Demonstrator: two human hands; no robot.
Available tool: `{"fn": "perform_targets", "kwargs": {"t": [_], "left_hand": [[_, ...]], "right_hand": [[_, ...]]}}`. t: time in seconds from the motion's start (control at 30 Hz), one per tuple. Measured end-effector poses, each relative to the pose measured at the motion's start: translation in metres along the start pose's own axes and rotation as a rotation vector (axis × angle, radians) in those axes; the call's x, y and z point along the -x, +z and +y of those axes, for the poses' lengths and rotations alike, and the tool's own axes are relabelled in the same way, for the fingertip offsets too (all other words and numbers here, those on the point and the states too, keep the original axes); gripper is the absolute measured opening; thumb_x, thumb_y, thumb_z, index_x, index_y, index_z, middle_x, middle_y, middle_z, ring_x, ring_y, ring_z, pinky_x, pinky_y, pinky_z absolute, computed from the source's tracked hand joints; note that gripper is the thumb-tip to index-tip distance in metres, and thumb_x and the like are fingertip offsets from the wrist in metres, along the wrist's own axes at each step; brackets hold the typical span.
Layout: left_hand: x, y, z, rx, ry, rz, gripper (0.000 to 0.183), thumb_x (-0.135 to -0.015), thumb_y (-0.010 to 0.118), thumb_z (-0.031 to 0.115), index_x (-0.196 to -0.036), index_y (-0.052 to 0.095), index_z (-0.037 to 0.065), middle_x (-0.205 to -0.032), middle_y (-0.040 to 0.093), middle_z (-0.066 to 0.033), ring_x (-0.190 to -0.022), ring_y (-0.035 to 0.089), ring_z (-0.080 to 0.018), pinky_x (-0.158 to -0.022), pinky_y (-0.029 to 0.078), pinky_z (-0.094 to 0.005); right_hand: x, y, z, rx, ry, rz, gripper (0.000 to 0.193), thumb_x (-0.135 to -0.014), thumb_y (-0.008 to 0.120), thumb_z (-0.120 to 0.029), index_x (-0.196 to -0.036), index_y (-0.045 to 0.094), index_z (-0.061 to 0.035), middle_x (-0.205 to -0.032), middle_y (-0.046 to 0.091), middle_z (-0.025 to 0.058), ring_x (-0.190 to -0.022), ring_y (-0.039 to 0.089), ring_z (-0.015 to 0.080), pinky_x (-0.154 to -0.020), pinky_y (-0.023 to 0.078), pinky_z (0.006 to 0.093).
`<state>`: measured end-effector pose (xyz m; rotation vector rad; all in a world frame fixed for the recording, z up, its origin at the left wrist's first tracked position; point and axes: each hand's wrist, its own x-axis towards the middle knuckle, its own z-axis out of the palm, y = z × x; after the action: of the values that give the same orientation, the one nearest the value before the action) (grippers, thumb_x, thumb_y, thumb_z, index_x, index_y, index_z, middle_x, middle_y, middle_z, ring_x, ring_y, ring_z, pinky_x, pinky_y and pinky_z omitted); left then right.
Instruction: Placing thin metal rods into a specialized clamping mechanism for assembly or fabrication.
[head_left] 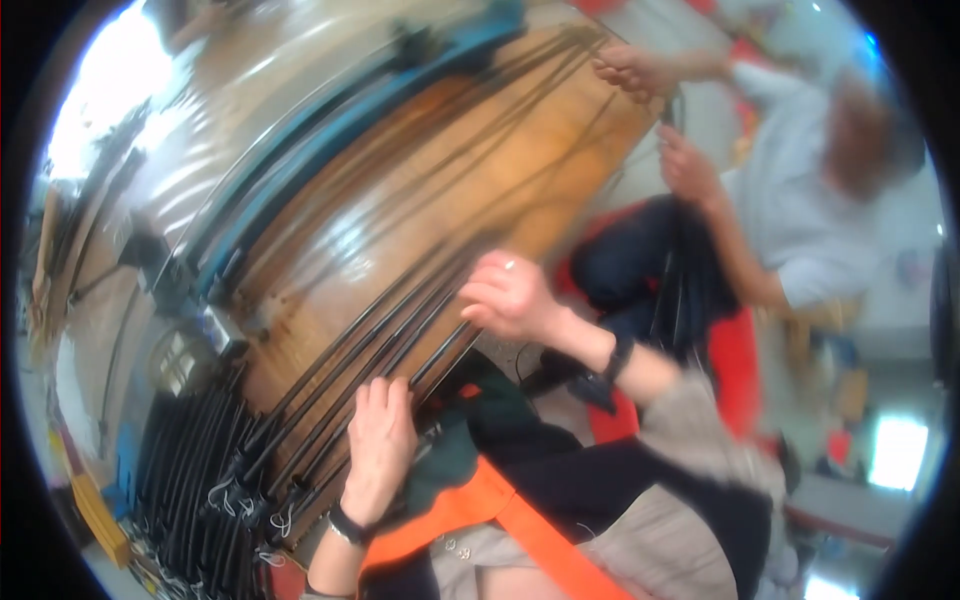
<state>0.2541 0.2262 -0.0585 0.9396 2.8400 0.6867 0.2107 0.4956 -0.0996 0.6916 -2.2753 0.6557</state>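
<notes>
Several thin black rods [375,335] lie slanting across the wooden table in front of me. My right hand [508,298], wearing a ring, has its fingers curled around one rod near the table's edge. Lower and to the left, my left hand [380,435] is bent over the same rod, fingers pressed together. The thumb side of the left hand is hidden. At the lower left stands a dense bunch of black rods [195,490] with white string loops [283,520] near their ends.
A long blue rail [290,160] runs along the far side of the wooden table [590,150], with a grey metal fitting [222,330] at its near end. On the right a seated co-worker [800,190] works with both hands over the table's far end. Plastic sheeting [225,110] lies beyond.
</notes>
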Motion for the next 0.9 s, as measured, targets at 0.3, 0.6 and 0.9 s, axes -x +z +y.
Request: {"fn": "perform_targets", "kwargs": {"t": [0.3, 0.6, 0.9], "left_hand": [[-0.033, -0.075, 0.037, 0.070, -0.023, -0.040, 0.027, -0.091, 0.057, 0.003, -0.118, 0.058, 0.002, -0.086, 0.055, -0.0185, -0.076, 0.060, -0.0379, -0.063, 0.050, -0.0451], [-0.040, -0.122, 0.000, -0.126, -0.043, 0.083, 0.039, -0.090, 0.058, 0.000, -0.128, 0.056, 0.003, -0.083, 0.056, -0.0171, -0.071, 0.059, -0.0358, -0.061, 0.048, -0.0431], [-0.042, -0.132, -0.024, -0.180, -0.055, 0.024, 0.041, -0.087, 0.060, -0.001, -0.127, 0.060, 0.009, -0.079, 0.055, -0.0142, -0.068, 0.059, -0.0338, -0.059, 0.047, -0.0418]], "right_hand": [[-0.061, -0.047, 0.078, 0.107, -0.045, 0.179, 0.044, -0.096, 0.056, -0.044, -0.065, 0.060, -0.0144, -0.056, 0.050, 0.0031, -0.051, 0.054, 0.0210, -0.047, 0.043, 0.0334], [-0.120, 0.012, 0.067, -0.111, -0.236, 0.257, 0.043, -0.094, 0.055, -0.053, -0.076, 0.065, -0.0145, -0.059, 0.049, 0.0024, -0.052, 0.054, 0.0205, -0.046, 0.041, 0.0344], [-0.110, 0.030, 0.052, -0.174, -0.201, 0.247, 0.044, -0.097, 0.050, -0.051, -0.086, 0.067, -0.0125, -0.062, 0.048, 0.0019, -0.055, 0.053, 0.0187, -0.048, 0.042, 0.0336]]}}
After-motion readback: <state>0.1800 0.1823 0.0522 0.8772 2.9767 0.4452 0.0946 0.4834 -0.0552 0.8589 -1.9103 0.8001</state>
